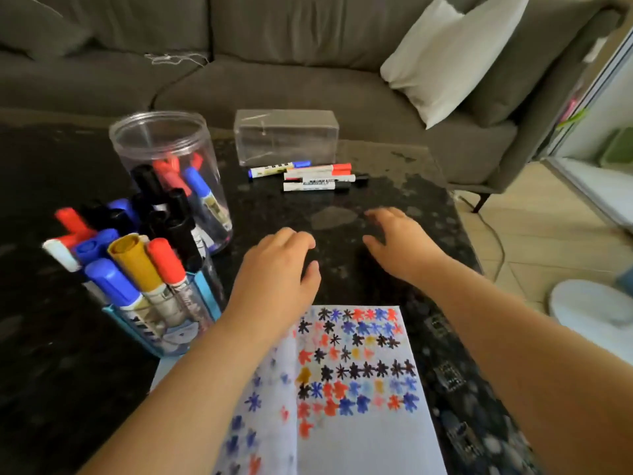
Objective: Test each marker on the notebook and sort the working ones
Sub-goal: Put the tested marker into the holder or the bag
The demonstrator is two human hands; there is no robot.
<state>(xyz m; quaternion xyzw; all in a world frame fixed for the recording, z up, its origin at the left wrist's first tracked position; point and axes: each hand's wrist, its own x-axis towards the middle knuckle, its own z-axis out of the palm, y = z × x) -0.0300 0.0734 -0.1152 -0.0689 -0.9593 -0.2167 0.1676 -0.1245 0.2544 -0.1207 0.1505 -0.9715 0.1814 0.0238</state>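
I see a dark speckled table (394, 186). On it: open notebook (359, 423) at near edge, blue holder (164, 337) and clear jar (171, 173) of markers at left, clear box (286, 137) at far side, loose markers (315, 176) just before it.

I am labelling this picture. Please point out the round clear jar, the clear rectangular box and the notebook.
round clear jar (137, 138), head view, upper wall.
clear rectangular box (286, 138), head view, front face.
notebook (370, 440), head view, bare page.
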